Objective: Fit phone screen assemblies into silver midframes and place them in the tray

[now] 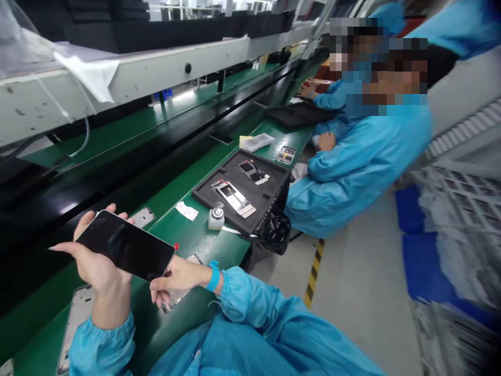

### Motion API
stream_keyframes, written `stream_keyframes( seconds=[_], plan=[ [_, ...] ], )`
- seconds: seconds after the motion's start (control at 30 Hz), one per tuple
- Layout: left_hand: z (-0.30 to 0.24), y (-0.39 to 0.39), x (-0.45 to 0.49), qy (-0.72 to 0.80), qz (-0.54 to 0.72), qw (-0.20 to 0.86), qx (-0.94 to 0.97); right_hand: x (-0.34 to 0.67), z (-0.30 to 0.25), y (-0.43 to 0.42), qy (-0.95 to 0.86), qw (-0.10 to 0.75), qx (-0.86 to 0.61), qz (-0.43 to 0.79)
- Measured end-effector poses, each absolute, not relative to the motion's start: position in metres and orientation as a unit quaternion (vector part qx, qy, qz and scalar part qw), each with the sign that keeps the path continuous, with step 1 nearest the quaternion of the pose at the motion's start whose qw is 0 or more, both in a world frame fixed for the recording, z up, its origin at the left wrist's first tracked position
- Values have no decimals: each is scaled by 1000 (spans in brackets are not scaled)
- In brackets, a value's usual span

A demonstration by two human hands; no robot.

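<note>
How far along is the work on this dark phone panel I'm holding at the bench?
In hand: the left hand and right hand hold the dark panel above the green bench. Left: bare metal frames lie under the hands with nothing fitted in them. Possibly finished: assembled pieces lie in the black tray, though their state is too small to tell.

**Blue Sleeves, Green Bench, Black Glass**

The phone (125, 245) shows a glossy black face with a pale silver edge. Lower frame, the sleeves (250, 308) are bright blue, the wristband (213, 275) cyan. The bench (188, 235) is green; the tray (270, 196) at centre, black. Floor tape (314, 269) is striped yellow and black.
</note>
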State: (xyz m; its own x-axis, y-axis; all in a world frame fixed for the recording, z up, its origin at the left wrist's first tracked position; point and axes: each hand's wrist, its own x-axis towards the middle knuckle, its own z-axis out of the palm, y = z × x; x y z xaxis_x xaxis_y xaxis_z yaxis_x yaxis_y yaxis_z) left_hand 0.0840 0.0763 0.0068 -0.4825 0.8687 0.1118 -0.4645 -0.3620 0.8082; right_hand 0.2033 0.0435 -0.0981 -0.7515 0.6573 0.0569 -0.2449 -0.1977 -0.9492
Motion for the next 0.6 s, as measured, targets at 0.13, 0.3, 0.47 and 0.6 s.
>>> stream_keyframes(
  seconds=[0.13, 0.3, 0.47, 0.6],
  plan=[
    [7, 92, 97, 333, 773, 452, 296, 210, -86, 49, -558, 306, -217, 740],
    [8, 103, 115, 298, 753, 502, 303, 237, -71, 38, -560, 354, -255, 704],
    [-11, 137, 125, 315, 726, 526, 312, 348, -84, 22, -636, 410, -319, 571],
    [-54, 215, 139, 385, 684, 542, 301, 432, -111, 36, -545, 450, -657, 262]
  ],
)
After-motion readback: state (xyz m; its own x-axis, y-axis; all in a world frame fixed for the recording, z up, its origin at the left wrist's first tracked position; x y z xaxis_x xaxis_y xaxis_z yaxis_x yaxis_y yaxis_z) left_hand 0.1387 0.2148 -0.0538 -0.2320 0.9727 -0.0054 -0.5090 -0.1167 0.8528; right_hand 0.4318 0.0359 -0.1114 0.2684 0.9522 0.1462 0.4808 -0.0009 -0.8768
